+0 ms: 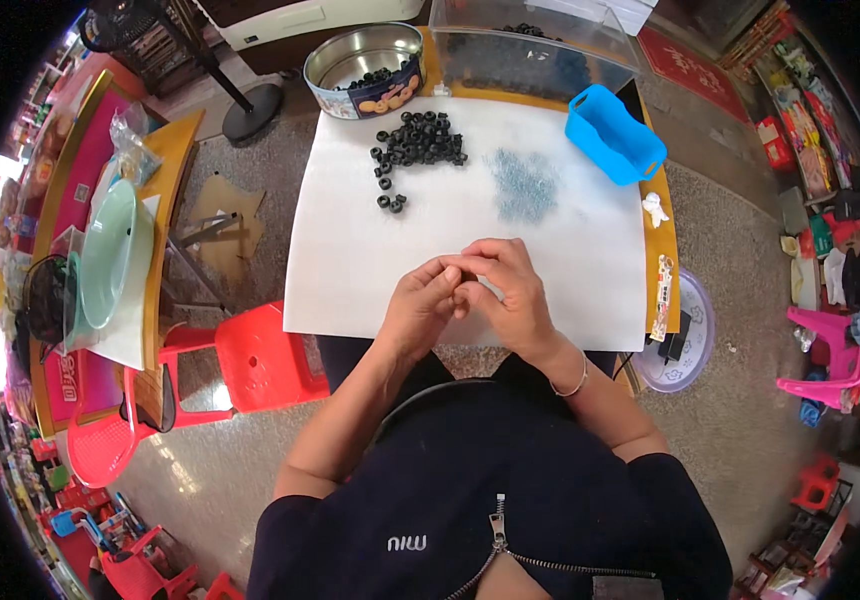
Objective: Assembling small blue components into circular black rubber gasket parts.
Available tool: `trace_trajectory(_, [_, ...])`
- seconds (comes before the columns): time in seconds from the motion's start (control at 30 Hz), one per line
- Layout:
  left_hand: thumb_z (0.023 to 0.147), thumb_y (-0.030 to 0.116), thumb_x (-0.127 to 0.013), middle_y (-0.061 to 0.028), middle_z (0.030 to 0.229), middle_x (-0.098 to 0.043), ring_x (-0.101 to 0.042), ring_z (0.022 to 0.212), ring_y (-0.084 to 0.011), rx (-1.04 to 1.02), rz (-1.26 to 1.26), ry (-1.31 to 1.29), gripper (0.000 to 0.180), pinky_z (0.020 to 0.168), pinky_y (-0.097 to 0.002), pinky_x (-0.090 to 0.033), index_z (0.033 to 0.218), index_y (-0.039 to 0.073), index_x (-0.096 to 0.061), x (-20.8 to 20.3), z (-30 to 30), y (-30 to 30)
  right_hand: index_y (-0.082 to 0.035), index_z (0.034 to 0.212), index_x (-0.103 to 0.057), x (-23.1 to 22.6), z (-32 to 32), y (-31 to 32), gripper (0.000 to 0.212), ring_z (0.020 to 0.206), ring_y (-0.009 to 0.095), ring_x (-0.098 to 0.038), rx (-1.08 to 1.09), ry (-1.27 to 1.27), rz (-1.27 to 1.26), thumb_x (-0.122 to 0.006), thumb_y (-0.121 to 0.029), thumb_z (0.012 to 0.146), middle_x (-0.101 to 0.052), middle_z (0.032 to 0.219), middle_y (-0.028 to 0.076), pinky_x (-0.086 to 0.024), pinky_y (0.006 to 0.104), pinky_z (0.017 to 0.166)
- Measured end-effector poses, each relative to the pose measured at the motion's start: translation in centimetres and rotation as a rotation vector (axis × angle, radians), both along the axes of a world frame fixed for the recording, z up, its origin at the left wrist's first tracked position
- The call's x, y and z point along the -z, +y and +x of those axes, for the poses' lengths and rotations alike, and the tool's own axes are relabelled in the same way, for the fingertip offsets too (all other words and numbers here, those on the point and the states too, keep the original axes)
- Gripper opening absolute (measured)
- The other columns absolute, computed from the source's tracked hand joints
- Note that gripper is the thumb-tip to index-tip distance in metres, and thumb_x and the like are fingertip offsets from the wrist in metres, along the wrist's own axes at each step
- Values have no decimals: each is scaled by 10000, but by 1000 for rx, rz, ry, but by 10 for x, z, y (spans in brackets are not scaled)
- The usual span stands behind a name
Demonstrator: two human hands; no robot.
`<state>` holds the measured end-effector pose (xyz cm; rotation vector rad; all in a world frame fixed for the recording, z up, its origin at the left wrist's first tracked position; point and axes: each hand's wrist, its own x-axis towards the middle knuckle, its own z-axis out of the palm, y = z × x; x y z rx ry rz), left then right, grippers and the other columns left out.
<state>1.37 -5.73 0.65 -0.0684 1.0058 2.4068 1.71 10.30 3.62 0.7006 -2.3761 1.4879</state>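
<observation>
Over the near part of a white sheet (350, 270), my left hand (422, 303) and my right hand (512, 300) meet with their fingertips pressed together. Both are closed in a pinch, and whatever lies between the fingers is hidden by them. Beyond my left hand is a heap of small black ring-like parts (420, 140), with a few loose ones trailing toward me. A patch of tiny bluish, thin pieces (524, 187) is spread on the sheet past my right hand; their kind is too small to make out.
A round metal tin (365, 75) with black parts inside stands at the back left. Behind the sheet sits a clear plastic bin (535, 50) of dark parts. An empty-looking blue tray (615, 135) is at the right. A red stool (265, 360) stands left of the table.
</observation>
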Motion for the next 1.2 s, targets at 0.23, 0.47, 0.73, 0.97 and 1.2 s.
trace_trajectory(0.23, [929,158,-560,-70,851,-607,-592,741,-151,-20,39,-2,292,710,-285,-506,1143,-40,-559,-44,18,5,-41,1015,-654,-13,14,5,255,949,141,-495,-71,-286,-457,-598,81,799,-482,1043,64,-450,255,828])
trace_trajectory(0.47, [904,92,-577,-83,835,-611,-614,686,-160,-29,-66,6,229,668,-300,-552,1090,-42,-586,-55,29,6,-33,1045,-653,-19,24,10,242,940,112,-494,-149,-367,-575,-589,72,836,-451,1022,30,-431,234,821])
trace_trajectory(0.73, [893,90,-591,-123,919,-635,-609,709,-142,-117,-121,68,205,637,-281,-554,1055,-35,-592,-65,36,5,3,1086,-591,-29,30,15,188,921,101,-538,-127,-467,-590,-523,-37,915,-570,976,38,-436,237,809])
trace_trajectory(0.97, [899,90,-594,-87,913,-624,-607,732,-127,-157,-275,239,203,668,-308,-575,1041,-55,-586,-70,45,9,8,1035,-592,-43,34,13,157,874,102,-551,-94,-387,-468,-569,-33,885,-581,932,51,-448,237,780])
trace_trajectory(1.2, [934,108,-545,-55,873,-589,-596,734,-109,-94,-400,277,224,683,-274,-570,1080,-60,-576,-80,48,11,9,965,-602,-39,35,12,114,757,143,-571,-36,-140,-274,-593,14,852,-591,876,78,-470,247,671])
